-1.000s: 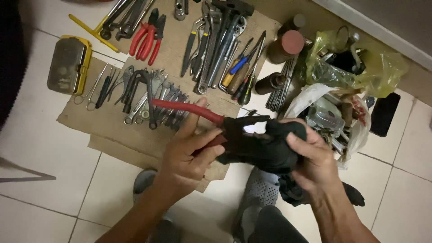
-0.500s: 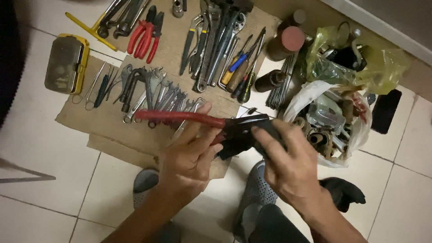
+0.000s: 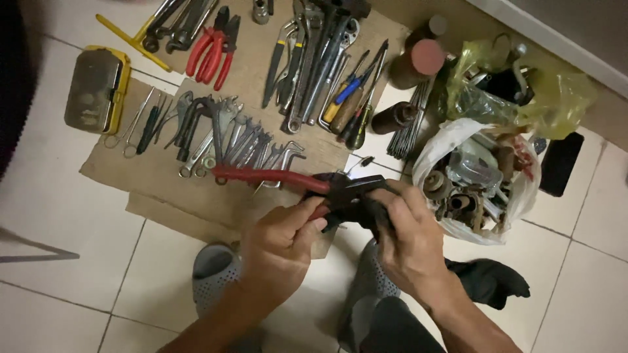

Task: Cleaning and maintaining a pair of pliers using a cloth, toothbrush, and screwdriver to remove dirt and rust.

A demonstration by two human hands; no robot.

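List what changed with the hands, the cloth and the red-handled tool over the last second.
The right hand let go of the dark cloth, which now lies on the floor beside the leg, and closed bare on the black head of the red-handled tool. The left hand kept its grip near the head. The tools on the cardboard stayed put.

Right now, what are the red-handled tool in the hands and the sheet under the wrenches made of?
Red-handled tool with black head: apparently dark metal, matte; handles look plastic- or rubber-coated, smooth and glossy red. Flat brown sheet: likely cardboard, dull, with a layered edge.
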